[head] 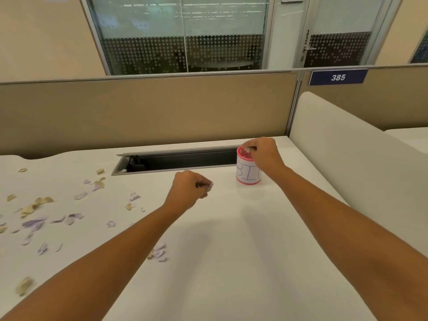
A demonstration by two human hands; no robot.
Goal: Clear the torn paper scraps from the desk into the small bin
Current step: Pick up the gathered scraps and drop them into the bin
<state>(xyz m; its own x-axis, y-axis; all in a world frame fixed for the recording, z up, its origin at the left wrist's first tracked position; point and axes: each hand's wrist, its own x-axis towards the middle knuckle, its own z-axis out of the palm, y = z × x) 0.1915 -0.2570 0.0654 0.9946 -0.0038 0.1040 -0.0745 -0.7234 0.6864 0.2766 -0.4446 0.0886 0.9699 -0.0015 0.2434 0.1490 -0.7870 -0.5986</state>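
Observation:
The small pink bin [247, 173], wrapped in white paper with blue letters, stands on the white desk [243, 251] by the cable slot. My right hand [264, 154] hovers over its mouth, fingertips pinching a pale paper scrap [247, 148] above the opening. My left hand [188, 188] is curled to the left of the bin, holding a small white scrap [210, 186] at its fingertips. Several purple and tan torn scraps [34, 222] lie scattered over the left part of the desk, and a few [159, 251] lie under my left forearm.
An open dark cable slot [176, 159] runs along the back of the desk, left of the bin. A beige partition [148, 112] closes the back and a white divider [347, 147] the right side.

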